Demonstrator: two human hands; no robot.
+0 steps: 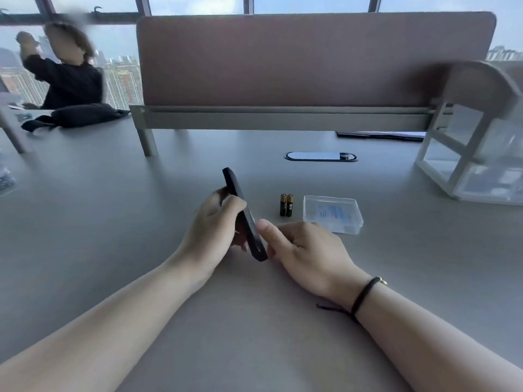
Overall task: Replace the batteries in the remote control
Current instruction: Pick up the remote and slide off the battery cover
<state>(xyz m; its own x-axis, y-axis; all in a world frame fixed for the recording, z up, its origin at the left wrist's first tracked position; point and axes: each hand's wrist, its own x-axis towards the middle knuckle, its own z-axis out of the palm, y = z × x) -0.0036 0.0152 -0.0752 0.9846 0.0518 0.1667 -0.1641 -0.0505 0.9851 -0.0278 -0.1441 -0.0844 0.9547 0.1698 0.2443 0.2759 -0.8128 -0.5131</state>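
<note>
A long black remote control (232,182) is held on its edge above the grey desk (113,222), its far end pointing away from me. My left hand (215,222) grips its middle, fingers curled round it. My right hand (305,247) rests on the desk at the remote's near end, with the thumb touching its side. Two black-and-gold batteries (286,205) lie side by side on the desk just right of the remote. Whether the battery cover is on is hidden from me.
A clear plastic box (332,213) lies right of the batteries. A white open-frame shelf (475,154) stands at the far right. A brown partition (297,60) closes the back, with a cable port (319,156) before it. A person sits far left behind a black bag (85,114).
</note>
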